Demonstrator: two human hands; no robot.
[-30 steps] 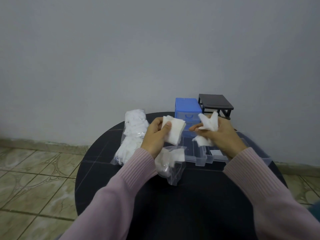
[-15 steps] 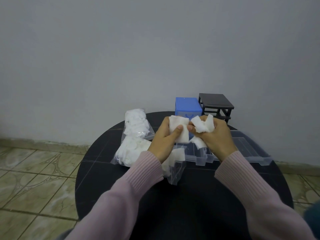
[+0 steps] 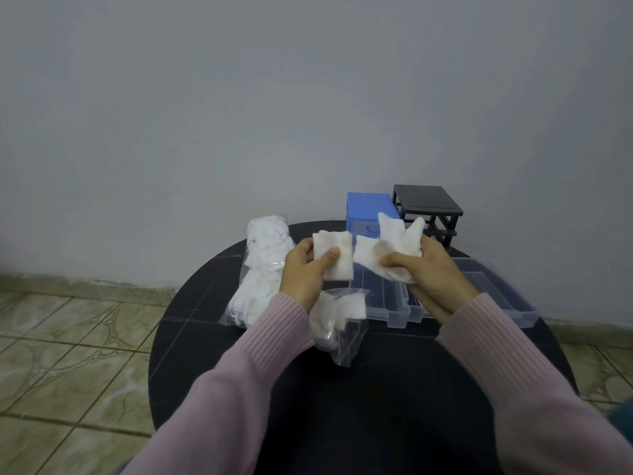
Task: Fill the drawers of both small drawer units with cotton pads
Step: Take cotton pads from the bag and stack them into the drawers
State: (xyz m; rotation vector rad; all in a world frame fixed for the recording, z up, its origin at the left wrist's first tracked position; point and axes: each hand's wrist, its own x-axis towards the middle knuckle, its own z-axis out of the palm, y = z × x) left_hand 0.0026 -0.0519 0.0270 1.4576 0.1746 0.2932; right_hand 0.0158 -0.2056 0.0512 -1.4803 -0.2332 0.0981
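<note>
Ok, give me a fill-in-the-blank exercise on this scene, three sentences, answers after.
1. The left hand pinches one square cotton pad under its ____.
2. The drawer unit left of the black frame is coloured ____.
3. The clear drawers lie on the round ____ table, below the right hand and its pads.

Missing words: thumb; blue; black

White square pads (image 3: 334, 255) are held up at frame centre. Behind them stand the blue unit (image 3: 371, 207) and the black unit (image 3: 428, 207), side by side. Clear drawers (image 3: 387, 303) lie out below them.
</note>
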